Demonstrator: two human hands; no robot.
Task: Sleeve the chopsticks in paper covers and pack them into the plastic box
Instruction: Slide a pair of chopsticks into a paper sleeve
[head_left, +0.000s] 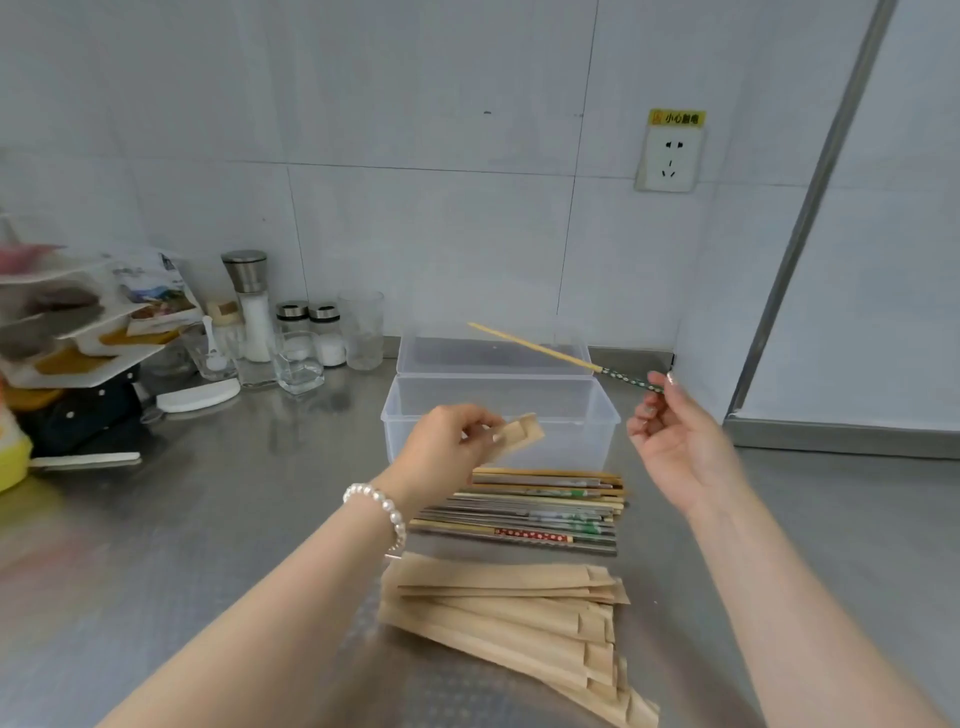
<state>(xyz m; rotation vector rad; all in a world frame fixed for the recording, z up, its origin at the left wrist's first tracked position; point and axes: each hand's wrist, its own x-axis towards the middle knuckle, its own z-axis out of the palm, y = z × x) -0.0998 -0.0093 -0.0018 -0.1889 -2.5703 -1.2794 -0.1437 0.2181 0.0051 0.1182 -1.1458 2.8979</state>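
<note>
Left hand (447, 441) pinches 1 paper cover (514, 434) by its open end, mouth turned toward the right, so a tip can go straight in. Right hand (675, 436) holds 1 chopstick (550, 354) by its patterned green end, fingers curled round it, bare tip pointing left and raised above the box; my read is it's being lined up with the cover mouth.

Plastic box (498, 415) sits just behind the hands, lid flipped back against the wall, so sleeved pairs can drop in without a reach. Looks empty (clear walls, hard to be sure of the floor).

Loose chopsticks (530, 512) lie in a flat row between box and stack of covers (509, 603), all parallel, handles to the right: easy pick for the right hand. Mixed stock: plain bamboo, steel, 1 with a red dotted band. Covers are tan kraft paper, fanned, notched mouths to the right, nearest the person.

Judgement: early in the job, nothing packed yet.
</note>
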